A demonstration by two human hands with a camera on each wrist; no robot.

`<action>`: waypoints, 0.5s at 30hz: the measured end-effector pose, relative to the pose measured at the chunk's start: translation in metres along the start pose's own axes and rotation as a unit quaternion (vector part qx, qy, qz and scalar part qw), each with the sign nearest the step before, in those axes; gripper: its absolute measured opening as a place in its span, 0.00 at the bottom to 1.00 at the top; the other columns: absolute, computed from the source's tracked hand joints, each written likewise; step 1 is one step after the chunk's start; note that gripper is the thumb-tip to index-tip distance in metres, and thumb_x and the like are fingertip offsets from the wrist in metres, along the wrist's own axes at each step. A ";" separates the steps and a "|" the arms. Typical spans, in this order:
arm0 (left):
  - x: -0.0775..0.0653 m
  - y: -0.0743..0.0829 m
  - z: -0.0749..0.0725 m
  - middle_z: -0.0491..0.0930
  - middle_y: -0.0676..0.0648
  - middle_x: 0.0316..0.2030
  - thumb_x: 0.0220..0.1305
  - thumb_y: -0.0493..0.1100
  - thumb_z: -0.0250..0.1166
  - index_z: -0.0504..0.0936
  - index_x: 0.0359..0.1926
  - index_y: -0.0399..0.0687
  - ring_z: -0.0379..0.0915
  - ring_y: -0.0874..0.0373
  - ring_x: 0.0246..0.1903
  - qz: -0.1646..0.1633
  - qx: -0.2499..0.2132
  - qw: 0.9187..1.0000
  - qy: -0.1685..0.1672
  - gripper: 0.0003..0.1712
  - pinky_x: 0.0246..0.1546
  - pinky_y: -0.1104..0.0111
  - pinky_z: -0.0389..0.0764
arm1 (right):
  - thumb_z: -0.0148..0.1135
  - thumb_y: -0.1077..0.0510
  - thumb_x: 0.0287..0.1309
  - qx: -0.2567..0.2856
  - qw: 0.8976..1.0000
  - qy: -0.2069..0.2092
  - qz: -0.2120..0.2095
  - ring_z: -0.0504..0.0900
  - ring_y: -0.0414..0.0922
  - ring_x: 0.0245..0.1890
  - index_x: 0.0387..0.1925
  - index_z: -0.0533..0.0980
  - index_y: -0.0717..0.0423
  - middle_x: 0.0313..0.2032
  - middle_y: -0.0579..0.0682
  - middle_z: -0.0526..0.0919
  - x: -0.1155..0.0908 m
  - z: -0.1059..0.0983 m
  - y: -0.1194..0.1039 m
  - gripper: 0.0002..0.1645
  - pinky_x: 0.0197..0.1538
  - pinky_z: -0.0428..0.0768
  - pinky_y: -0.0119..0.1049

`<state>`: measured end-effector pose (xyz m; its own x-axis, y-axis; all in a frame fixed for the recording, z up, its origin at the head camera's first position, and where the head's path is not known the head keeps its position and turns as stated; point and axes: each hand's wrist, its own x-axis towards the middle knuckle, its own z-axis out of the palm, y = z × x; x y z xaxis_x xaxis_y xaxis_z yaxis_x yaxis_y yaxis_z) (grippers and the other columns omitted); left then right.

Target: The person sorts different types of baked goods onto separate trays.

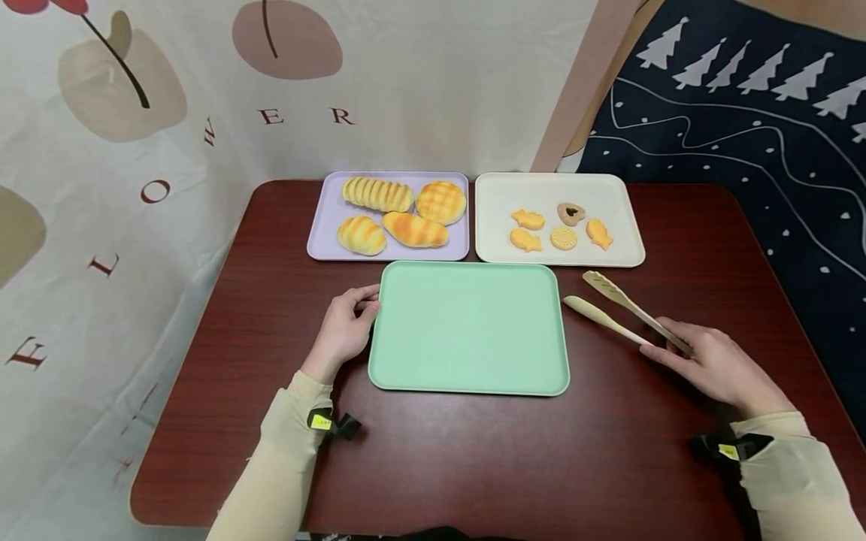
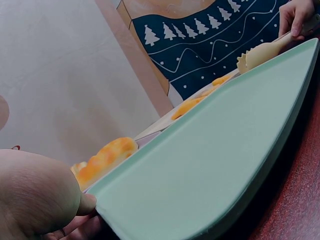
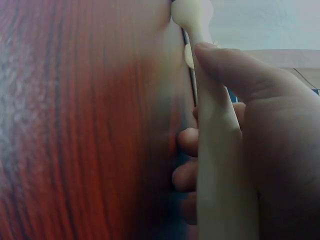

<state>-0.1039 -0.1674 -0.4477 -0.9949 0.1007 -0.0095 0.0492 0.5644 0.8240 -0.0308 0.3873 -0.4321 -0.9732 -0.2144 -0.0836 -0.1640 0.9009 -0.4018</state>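
In the head view, a mint-green tray (image 1: 470,327) lies bare on the table, in front of the other two trays. My left hand (image 1: 346,327) holds its left edge, thumb and fingers at the rim; the left wrist view shows the thumb (image 2: 87,204) against the tray (image 2: 200,150), with the fingers partly hidden below. To the right, my right hand (image 1: 710,364) grips pale yellow tongs (image 1: 632,308) by the handle end. The two arms of the tongs stand apart with nothing between their tips, which point toward the green tray. Close up, the right wrist view shows fingers wrapped about the tongs (image 3: 220,150).
A lilac tray (image 1: 314,244) at the back left bears several breads, among them a long ridged loaf (image 1: 377,194) and a round bun (image 1: 441,203). Beside it, a white tray (image 1: 494,252) carries several small biscuits, some fish-shaped (image 1: 599,234). A patterned cloth (image 1: 419,90) hangs behind the dark-red table (image 1: 473,458).
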 end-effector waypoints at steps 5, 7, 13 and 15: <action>-0.001 0.001 -0.001 0.79 0.43 0.51 0.73 0.39 0.57 0.76 0.62 0.40 0.75 0.50 0.48 -0.006 0.003 1.000 -0.003 0.20 0.47 0.58 0.76 | 0.63 0.33 0.59 -0.031 0.999 0.009 -0.008 0.78 0.51 0.37 0.61 0.74 0.62 0.38 0.54 0.79 -0.003 -0.001 0.000 0.43 0.41 0.78 0.54; -0.001 0.001 -0.001 0.79 0.42 0.51 0.73 0.38 0.56 0.76 0.62 0.39 0.75 0.50 0.48 -0.004 0.002 1.000 -0.004 0.20 0.47 0.58 0.76 | 0.63 0.32 0.58 -0.044 0.999 0.009 -0.008 0.79 0.55 0.41 0.62 0.73 0.63 0.45 0.59 0.79 -0.004 -0.002 -0.001 0.45 0.43 0.77 0.59; 0.000 0.003 -0.001 0.80 0.42 0.50 0.72 0.37 0.56 0.76 0.62 0.39 0.76 0.49 0.48 -0.003 -0.001 1.000 -0.003 0.20 0.47 0.58 0.76 | 0.62 0.30 0.57 -0.089 0.996 0.016 -0.016 0.78 0.51 0.33 0.59 0.75 0.62 0.42 0.56 0.80 -0.005 -0.004 -0.001 0.44 0.35 0.78 0.55; 0.000 0.003 -0.002 0.80 0.41 0.50 0.72 0.37 0.56 0.76 0.62 0.38 0.76 0.49 0.48 -0.001 -0.001 1.000 -0.005 0.20 0.47 0.57 0.76 | 0.63 0.30 0.57 -0.094 0.995 0.022 -0.020 0.75 0.47 0.29 0.57 0.77 0.61 0.38 0.51 0.79 -0.005 -0.004 -0.002 0.43 0.31 0.77 0.50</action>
<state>-0.1042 -0.1672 -0.4441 -0.9940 0.1077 -0.0171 0.0468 0.5635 0.8248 -0.0261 0.3882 -0.4278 -0.9707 -0.2385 -0.0295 -0.2260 0.9476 -0.2258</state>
